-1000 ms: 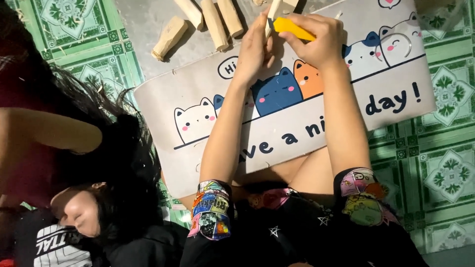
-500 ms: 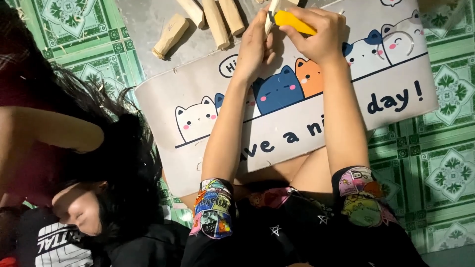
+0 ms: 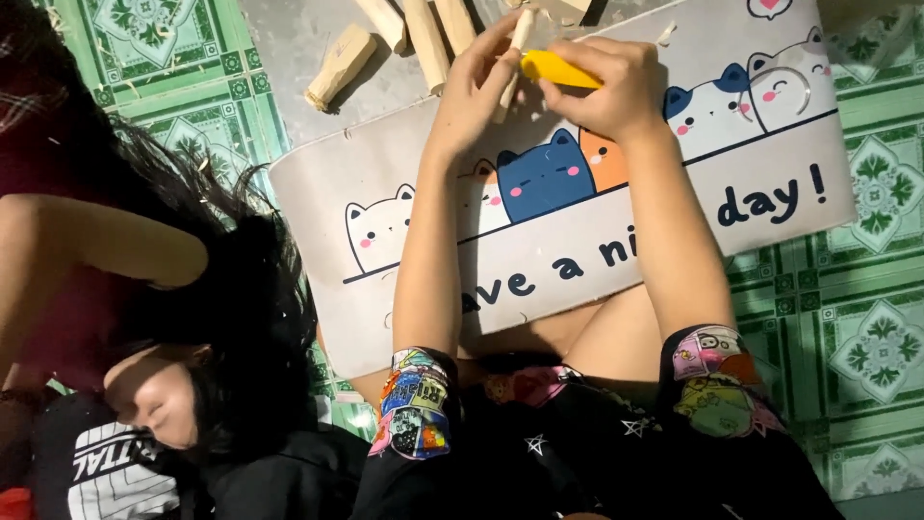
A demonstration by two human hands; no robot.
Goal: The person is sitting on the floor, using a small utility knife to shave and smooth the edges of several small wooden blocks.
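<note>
While left hand (image 3: pixel 476 87) pinches a wooden stick (image 3: pixel 512 60), right hand (image 3: pixel 611 87) grips a yellow tool (image 3: pixel 558 69).

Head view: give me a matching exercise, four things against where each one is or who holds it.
Things:
1. yellow-handled tool
2. thin wooden stick
3. cat-print mat
4. loose wooden block

Places:
A. on the grey floor, left of the hands
B. in the left hand
C. spread under both forearms
D. in the right hand

Pairs: 1-D, 2-B, 3-C, 4-A
</note>
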